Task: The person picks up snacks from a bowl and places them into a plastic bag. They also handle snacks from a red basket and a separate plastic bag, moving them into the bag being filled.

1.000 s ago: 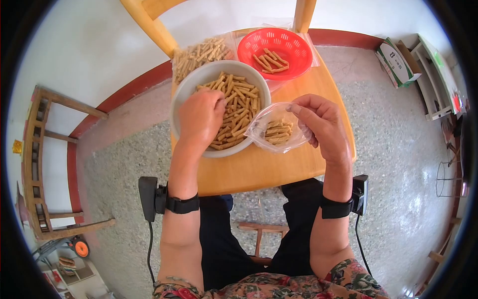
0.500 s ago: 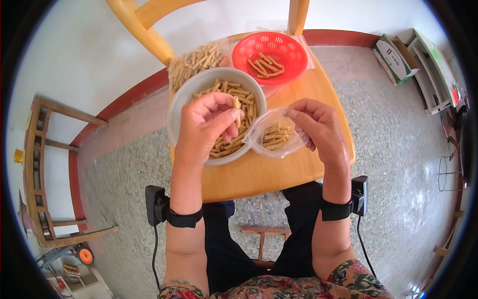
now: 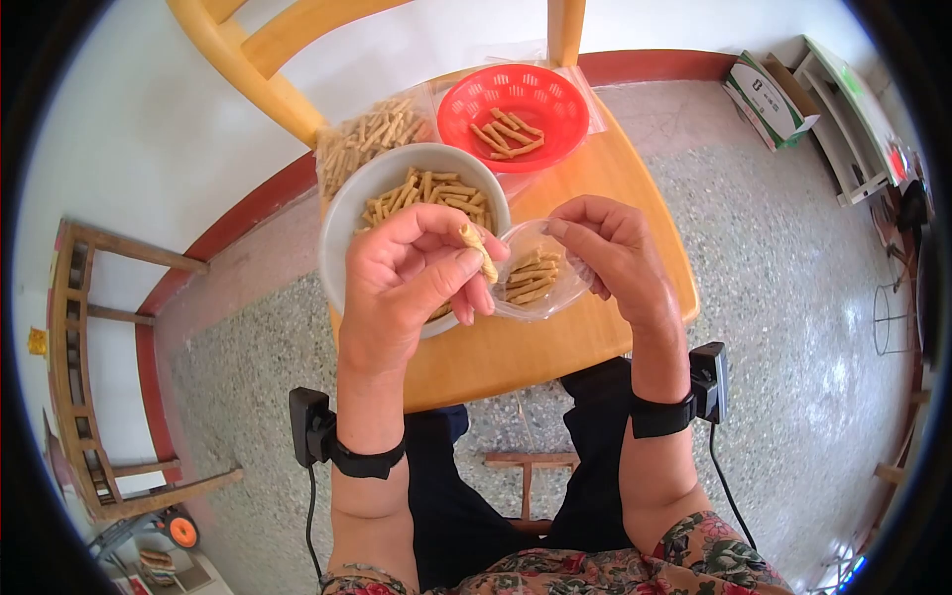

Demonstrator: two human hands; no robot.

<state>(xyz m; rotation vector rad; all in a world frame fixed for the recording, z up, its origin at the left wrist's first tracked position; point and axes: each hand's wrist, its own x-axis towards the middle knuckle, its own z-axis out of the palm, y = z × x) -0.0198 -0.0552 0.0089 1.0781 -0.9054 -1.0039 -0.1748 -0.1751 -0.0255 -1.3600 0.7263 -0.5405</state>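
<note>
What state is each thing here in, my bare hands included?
Small clear plastic bag, open, partly filled.
Right bare hand, pinching that bag's rim.
Left bare hand, pinching a thin tan stick.
Round grey bowl, uncovered, holding many sticks.
Round red plastic basket, uncovered, holding a few sticks.
Clear plastic bag behind the bowl, well filled, closure unclear.

Bright, mostly soft light; glare whitens the floor [image 3: 793,307] right of the right hand [image 3: 623,256]. Fisheye distortion bends the dark-rimmed edges, seemingly blurring them.
</note>
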